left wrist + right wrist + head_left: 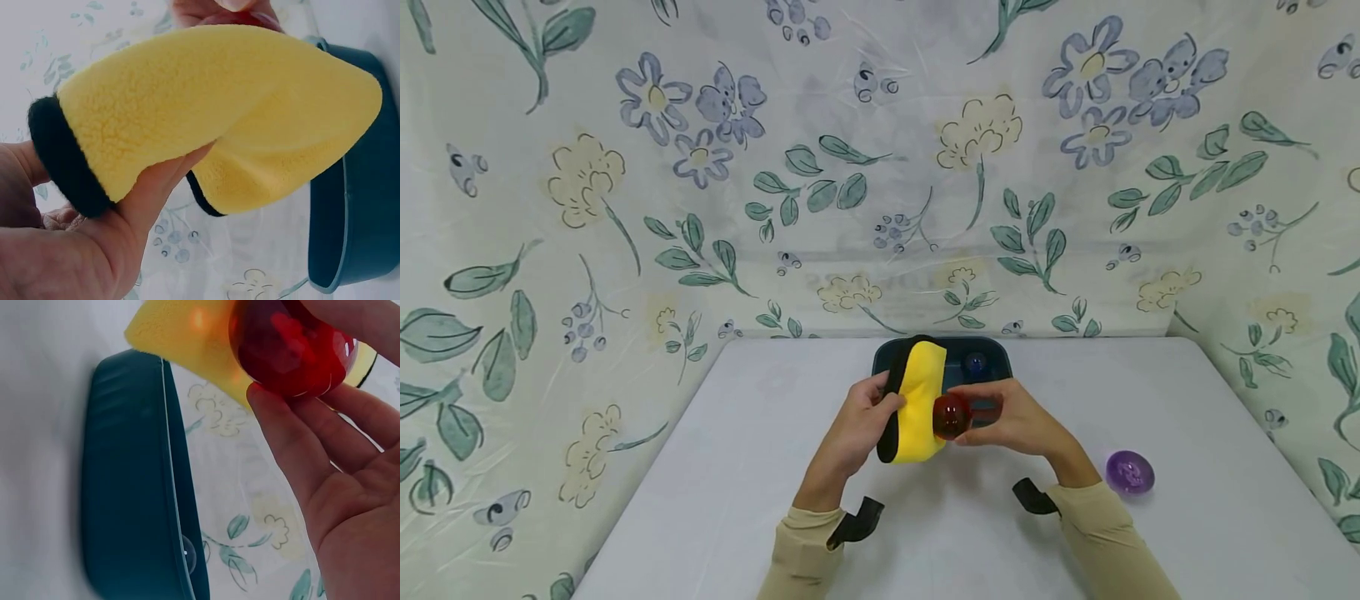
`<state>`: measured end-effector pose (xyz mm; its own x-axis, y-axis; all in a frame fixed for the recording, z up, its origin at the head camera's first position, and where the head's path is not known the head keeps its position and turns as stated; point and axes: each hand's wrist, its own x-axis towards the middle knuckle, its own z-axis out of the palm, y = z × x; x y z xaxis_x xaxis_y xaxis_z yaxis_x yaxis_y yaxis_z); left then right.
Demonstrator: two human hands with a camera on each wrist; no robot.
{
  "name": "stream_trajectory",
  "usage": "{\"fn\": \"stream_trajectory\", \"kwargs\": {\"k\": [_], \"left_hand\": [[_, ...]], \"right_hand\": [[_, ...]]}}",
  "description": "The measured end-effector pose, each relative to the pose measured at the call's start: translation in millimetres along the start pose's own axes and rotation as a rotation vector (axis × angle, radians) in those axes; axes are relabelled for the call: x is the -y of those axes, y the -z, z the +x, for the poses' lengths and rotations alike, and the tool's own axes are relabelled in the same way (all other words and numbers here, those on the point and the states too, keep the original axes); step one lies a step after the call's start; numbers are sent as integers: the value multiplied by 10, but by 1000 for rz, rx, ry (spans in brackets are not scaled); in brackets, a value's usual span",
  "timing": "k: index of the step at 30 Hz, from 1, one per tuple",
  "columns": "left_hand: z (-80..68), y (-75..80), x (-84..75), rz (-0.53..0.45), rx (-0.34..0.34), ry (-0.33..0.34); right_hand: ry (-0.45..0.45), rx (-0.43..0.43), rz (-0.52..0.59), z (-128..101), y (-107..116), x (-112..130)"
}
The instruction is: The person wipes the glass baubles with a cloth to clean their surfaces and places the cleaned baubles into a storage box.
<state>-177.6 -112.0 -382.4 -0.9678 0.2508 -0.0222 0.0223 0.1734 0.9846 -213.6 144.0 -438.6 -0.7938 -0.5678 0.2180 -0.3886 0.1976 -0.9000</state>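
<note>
On the near side of the teal tub (128, 475), the right hand (1018, 418) clamps its fingers round the red ball (952, 419), just beside the yellow cloth (917, 425) that the left hand (859, 423) pinches, long axis toward the tub.

White rectangular table (722, 467) stands before a white floral-print sheet backdrop (880, 167). At the table's far edge, about mid-width: dark teal rectangular open bin (125, 475). Inside it, toward the right and far side: blue round transparent ball (975, 363). Left hand (865, 421) is at the left side of a yellow fleecy cloth with black trim (921, 400), which is above the table and overlaps the bin's left part in the head view. Right of the cloth: red round translucent ball (951, 419), between cloth and right hand (1011, 421); cloth contact uncertain. Purple rounded translucent piece (1130, 473) lies on the table, right of the bin and nearer the person.
</note>
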Motion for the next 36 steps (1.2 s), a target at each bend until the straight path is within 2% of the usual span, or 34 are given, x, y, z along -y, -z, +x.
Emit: {"fn": "stream_trajectory", "kwargs": {"k": [11,16,22,36], "left_hand": [[31,17,38,54,29,12],[51,11,65,72,55,19],[53,-7,79,88,53,36],[57,-1,95,76,91,50]], "right_hand": [[19,21,43,0,-32,71],[38,-11,70,-5,-37,89],[86,-52,106,-6,-45,104],[120,-204,96,24,-63,82]]}}
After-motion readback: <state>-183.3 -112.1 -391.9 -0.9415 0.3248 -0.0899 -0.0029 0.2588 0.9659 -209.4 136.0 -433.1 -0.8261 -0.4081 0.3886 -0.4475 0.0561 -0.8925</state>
